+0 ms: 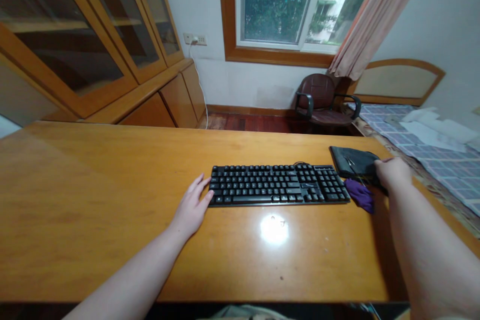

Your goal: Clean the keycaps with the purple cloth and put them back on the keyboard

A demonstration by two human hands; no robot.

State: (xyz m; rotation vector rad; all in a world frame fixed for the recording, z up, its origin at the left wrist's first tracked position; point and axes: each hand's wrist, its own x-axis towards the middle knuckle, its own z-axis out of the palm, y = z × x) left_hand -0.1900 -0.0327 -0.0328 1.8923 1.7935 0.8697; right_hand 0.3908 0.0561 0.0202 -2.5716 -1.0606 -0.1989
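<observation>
A black keyboard point(270, 186) lies flat on the wooden table point(112, 200). At its left end rests my left hand point(192, 206), fingers apart, with the fingertips and thumb touching the keyboard's edge. My right hand point(393, 172) is curled at the right side of a dark, flat cloth-like item point(354, 160). Most of its fingers are hidden, and I cannot make out what they grip. Thin, light-coloured pieces point(349, 161) lie on the dark item. Just below it, a crumpled purple cloth point(360, 195) sits beside the keyboard's right end.
Glass-doored wooden cabinets point(138, 72) stand at the back left. Beyond the table are a brown armchair point(318, 100) and a bed point(423, 135) with a checked cover. A white cord point(200, 82) hangs from the wall socket. The table's right edge runs beneath my right forearm.
</observation>
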